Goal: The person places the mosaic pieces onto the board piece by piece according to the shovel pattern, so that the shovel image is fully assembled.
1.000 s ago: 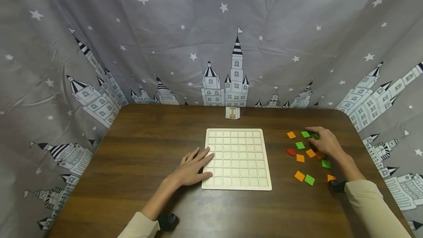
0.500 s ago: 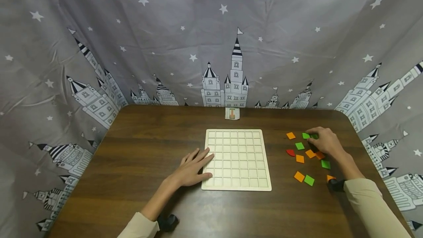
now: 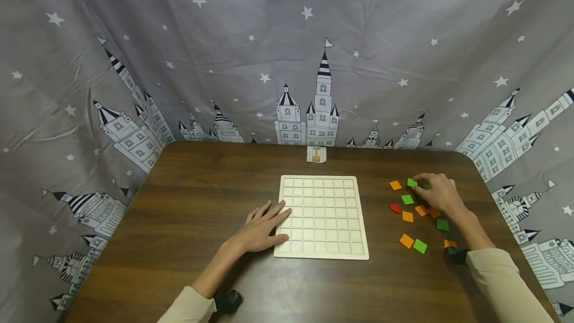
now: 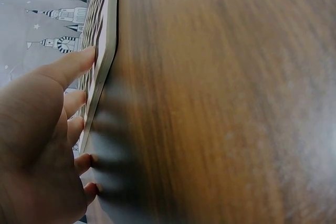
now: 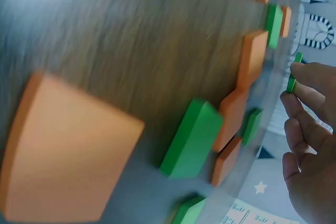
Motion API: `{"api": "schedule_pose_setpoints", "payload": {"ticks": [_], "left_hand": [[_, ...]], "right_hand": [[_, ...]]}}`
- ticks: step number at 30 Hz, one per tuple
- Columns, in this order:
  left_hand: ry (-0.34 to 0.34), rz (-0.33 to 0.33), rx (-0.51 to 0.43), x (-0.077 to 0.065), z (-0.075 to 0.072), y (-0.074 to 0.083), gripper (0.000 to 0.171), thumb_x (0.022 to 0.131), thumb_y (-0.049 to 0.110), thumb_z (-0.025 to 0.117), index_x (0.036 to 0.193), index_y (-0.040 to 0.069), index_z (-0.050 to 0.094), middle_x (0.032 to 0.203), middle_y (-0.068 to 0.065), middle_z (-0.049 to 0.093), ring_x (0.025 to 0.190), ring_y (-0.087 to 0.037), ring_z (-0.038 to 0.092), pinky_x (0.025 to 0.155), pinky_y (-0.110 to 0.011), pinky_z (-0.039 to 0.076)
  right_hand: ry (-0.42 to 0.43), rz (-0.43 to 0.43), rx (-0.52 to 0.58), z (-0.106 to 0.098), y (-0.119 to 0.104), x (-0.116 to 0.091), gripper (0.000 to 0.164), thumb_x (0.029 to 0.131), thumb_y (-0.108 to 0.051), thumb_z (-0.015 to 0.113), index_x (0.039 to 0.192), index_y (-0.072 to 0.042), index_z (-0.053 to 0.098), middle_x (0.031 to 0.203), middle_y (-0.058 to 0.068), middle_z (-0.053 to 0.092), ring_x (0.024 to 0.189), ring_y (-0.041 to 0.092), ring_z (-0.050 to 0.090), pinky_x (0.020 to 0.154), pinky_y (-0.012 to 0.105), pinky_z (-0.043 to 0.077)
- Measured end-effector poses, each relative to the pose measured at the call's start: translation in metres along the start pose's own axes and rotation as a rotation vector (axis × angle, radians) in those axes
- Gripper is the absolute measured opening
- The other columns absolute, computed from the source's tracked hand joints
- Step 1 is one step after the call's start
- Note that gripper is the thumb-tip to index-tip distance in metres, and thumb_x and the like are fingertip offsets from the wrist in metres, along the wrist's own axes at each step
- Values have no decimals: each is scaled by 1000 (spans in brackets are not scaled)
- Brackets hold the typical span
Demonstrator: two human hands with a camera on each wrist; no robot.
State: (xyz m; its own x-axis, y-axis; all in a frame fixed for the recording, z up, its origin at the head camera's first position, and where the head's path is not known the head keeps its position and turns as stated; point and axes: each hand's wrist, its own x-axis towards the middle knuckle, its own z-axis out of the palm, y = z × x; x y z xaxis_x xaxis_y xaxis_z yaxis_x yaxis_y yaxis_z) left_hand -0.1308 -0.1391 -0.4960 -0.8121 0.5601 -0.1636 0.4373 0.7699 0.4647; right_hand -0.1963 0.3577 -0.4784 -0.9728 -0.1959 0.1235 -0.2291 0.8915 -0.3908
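Observation:
My left hand [image 3: 257, 228] lies with straight, spread fingers on the left edge of a pale gridded board [image 3: 323, 216]. In the left wrist view its thumb and fingertips touch the board's rim [image 4: 108, 40] and the table beside it. To the right, my right hand [image 3: 440, 194] pinches a small green square tile [image 3: 411, 182] between thumb and fingers. The right wrist view shows this green tile [image 5: 298, 57] held on edge, lifted off the table. Around that hand lie loose tiles: a green one [image 3: 407, 199], an orange one [image 3: 395, 185] and a red rounded piece [image 3: 394, 208].
More orange tiles [image 3: 406, 241] and green tiles [image 3: 419, 246] lie nearer the front right; one orange tile [image 3: 450, 243] is by the right wrist camera. A small printed card [image 3: 316, 154] sits at the table's back edge, before a grey castle-print curtain [image 3: 215, 64].
My right fingers have taken hold of the green tile and raised it slightly, shifting it a little left. My left hand stays in place on the board.

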Motion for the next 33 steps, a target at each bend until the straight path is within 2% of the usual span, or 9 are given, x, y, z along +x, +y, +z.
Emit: {"api": "schedule_pose_setpoints", "payload": {"ticks": [3, 6, 11, 18, 33], "left_hand": [[-5, 1, 1, 0, 0, 0, 68, 100, 46, 57, 157, 17, 35, 164, -8, 23, 149, -42, 12, 110, -68, 12], [-9, -2, 1, 0, 1, 0, 68, 100, 46, 57, 158, 17, 34, 164, -8, 22, 149, -42, 11, 110, -68, 11], [-10, -3, -1, 0, 0, 0, 69, 100, 45, 57, 158, 17, 34, 164, -8, 21, 149, -42, 11, 110, -68, 11], [-7, 3, -3, 1, -1, 1, 68, 100, 44, 58, 158, 18, 35, 164, -9, 22, 149, -42, 12, 110, -69, 11], [-13, -8, -3, 1, -2, 1, 67, 100, 43, 58, 158, 18, 34, 164, -8, 22, 149, -42, 11, 110, -68, 11]], "right_hand": [[19, -35, 29, 0, -9, 2, 29, 92, -12, 71, 114, 6, 70, 108, 29, 68, 93, 46, 58, 73, 55, 35], [28, -63, 63, 0, -19, 6, 29, 91, -10, 71, 115, 6, 70, 110, 29, 68, 97, 49, 56, 79, 62, 36], [25, -81, 116, 2, -37, 14, 29, 90, -8, 72, 116, 6, 70, 118, 31, 65, 109, 54, 51, 90, 70, 31], [35, -112, 143, 12, -63, 25, 29, 90, -8, 71, 115, 5, 71, 118, 28, 66, 106, 50, 53, 91, 67, 32], [-25, -144, 233, 55, -108, 48, 31, 90, -12, 72, 117, 2, 72, 121, 22, 67, 113, 46, 52, 98, 63, 31]]}}
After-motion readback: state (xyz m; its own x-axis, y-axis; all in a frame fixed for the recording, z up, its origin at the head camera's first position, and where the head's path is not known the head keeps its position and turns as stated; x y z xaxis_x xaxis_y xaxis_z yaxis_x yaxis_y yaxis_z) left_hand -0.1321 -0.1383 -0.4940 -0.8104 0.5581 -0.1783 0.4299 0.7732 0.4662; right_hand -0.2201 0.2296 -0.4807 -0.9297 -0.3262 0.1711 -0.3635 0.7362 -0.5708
